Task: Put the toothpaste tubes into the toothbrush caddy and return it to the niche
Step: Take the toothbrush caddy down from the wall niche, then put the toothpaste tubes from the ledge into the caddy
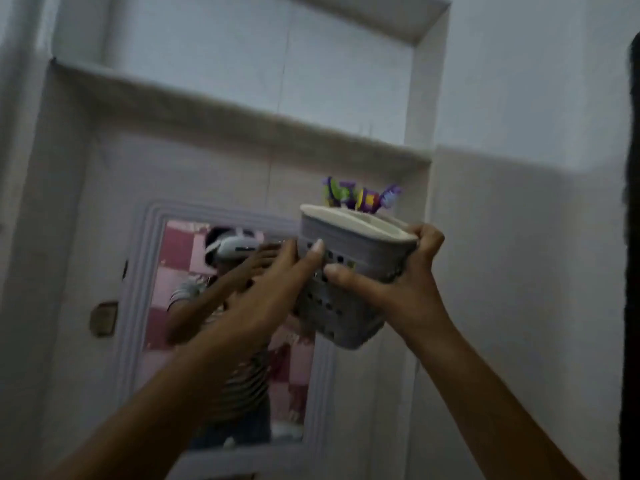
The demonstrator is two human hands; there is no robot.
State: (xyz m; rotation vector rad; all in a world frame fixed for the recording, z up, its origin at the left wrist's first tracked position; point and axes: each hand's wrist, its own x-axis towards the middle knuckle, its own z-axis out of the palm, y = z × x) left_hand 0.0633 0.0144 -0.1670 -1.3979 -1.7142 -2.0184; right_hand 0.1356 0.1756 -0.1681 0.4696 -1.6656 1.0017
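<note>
I hold the grey perforated toothbrush caddy [349,271] in the air with both hands, tilted, its white rim facing up and away. My left hand [277,289] grips its left side, thumb across the front. My right hand [405,271] clasps its right end and rim. Colourful purple, green and yellow tops [360,197] stick out above the rim; the blur hides whether they are tubes or brushes. The niche [242,57] is a recess in the white wall above, its ledge [242,112] running just higher than the caddy.
A mirror [221,341] in a white frame hangs on the wall below the niche and reflects a person with a headset. A small brown fitting [102,320] sits on the wall at left. A dark edge [632,237] borders the right side.
</note>
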